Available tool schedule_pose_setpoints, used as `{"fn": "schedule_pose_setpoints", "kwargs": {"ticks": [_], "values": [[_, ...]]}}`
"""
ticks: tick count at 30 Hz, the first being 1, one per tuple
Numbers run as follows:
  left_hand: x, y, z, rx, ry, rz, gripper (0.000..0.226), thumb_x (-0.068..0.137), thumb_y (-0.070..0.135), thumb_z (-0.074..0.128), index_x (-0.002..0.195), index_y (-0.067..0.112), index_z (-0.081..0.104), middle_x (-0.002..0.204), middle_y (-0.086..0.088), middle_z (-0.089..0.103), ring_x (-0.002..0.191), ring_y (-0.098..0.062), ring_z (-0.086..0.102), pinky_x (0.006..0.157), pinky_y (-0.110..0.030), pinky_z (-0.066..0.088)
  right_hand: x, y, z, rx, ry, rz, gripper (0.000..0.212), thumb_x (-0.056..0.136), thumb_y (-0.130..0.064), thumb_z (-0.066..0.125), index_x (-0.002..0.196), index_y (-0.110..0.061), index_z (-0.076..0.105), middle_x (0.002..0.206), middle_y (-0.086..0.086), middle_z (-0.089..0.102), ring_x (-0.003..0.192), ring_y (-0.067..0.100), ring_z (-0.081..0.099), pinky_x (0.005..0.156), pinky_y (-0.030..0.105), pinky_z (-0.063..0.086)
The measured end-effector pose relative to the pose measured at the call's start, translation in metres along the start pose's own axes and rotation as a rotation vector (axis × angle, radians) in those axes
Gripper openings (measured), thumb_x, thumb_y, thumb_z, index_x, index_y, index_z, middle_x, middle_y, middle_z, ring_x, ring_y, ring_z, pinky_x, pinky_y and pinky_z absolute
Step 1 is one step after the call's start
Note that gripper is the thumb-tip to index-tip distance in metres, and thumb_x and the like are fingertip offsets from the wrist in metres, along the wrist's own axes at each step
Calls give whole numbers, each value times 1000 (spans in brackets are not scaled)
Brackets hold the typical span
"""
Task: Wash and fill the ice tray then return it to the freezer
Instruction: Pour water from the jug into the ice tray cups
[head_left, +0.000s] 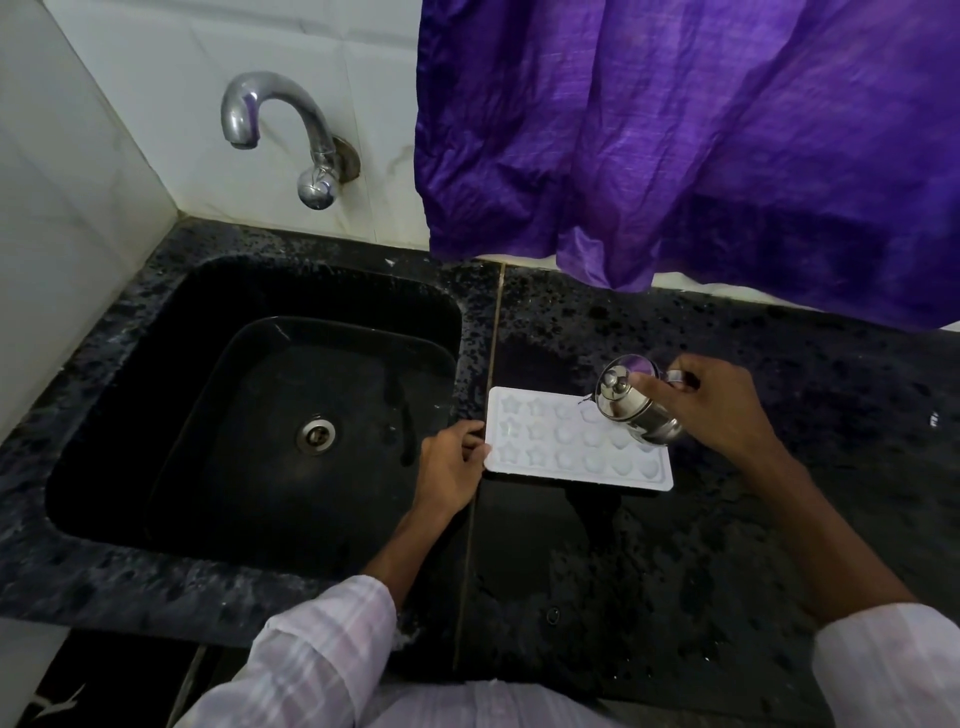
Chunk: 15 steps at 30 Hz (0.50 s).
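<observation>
The ice tray (535, 441), white w/ star-shaped cells at its left end and rounder ones to the right, is seen lying flat on the dark speckled surface (675, 561), just right of the black sink (156, 332). Its left edge is gripped by the left hand (452, 462), fingers curled round the rim. A small steel jug (636, 413) is held by the right hand (711, 410), fingers closed round its handle side; the jug is tipped, lid end toward the tray's far right corner, just above the cells. Whether water is running out can't be told. A chrome tap (280, 130) is fixed to the tiled wall behind the sink, and a purple curtain (675, 145) hangs over the back of the surface. Pale checked sleeves (322, 649) are seen at the bottom.
</observation>
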<state>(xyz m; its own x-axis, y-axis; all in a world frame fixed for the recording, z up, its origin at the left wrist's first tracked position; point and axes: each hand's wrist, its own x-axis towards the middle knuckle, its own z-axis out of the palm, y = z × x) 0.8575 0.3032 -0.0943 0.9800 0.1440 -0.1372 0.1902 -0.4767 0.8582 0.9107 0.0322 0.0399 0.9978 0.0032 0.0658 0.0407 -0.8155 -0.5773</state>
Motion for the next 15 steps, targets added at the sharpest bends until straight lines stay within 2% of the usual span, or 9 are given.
{"fn": "schedule_pose_setpoints", "kwargs": {"ticks": [3, 8, 13, 15], "values": [[0, -1, 0, 8, -1, 5, 36, 90, 6, 68, 126, 5, 65, 95, -7, 77, 83, -17, 73, 83, -36, 60, -1, 3, -3, 2, 1, 5, 53, 80, -45, 75, 55, -15, 38, 50, -4, 43, 48, 10, 35, 49, 16, 32], [0, -3, 1, 2, 1, 12, 36, 90, 7, 69, 126, 5, 65, 95, -8, 77, 81, -17, 73, 82, -36, 61, -4, 9, -9, 27, 1, 23, 52, 81, -43, 75, 56, -16, 39, 51, -2, 44, 49, 10, 36, 51, 24, 33], [1, -3, 1, -1, -2, 9, 35, 90, 7, 69, 125, 5, 66, 93, -7, 78, 78, -17, 73, 81, -35, 60, -5, 13, -14, -2, 7, 38, 52, 81, -43, 74, 56, -16, 38, 53, 2, 46, 50, 14, 37, 49, 19, 32], [0, -3, 1, -2, -5, 9, 35, 90, 6, 68, 125, 5, 66, 93, -7, 77, 78, -17, 73, 81, -36, 61, -6, 15, -15, -7, 7, 47, 51, 81, -43, 74, 57, -15, 39, 53, 3, 47, 50, 14, 38, 51, 24, 35]]}}
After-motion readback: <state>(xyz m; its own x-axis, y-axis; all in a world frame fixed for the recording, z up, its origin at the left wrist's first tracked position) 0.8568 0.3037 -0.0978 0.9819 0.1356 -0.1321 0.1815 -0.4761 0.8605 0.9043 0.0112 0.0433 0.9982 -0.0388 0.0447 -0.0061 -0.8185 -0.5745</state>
